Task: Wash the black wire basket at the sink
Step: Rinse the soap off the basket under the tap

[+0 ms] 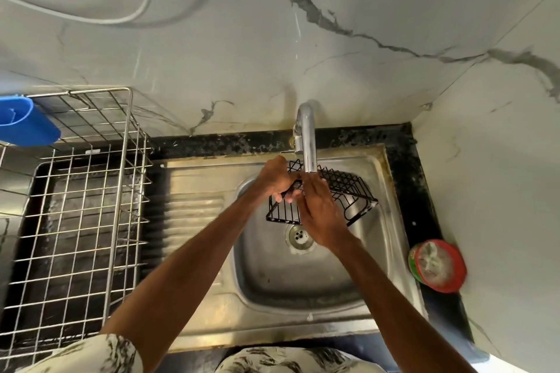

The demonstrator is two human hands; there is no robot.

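The black wire basket (pixel 348 191) hangs over the steel sink bowl (pixel 266 275), just under the chrome tap (pixel 307 136). My left hand (pixel 277 177) grips the basket's left rim, fingers curled round the wire. My right hand (pixel 318 209) lies flat across the basket's front middle with straight fingers touching the wires. The hands hide part of the basket. I cannot tell if water is running.
A steel wire dish rack (pixel 75 206) stands on the left counter, with a blue plastic holder (pixel 27 124) on its far corner. A red-rimmed tub of dish soap (pixel 438 265) sits on the black counter at right. The drain (pixel 300 236) shows below the basket.
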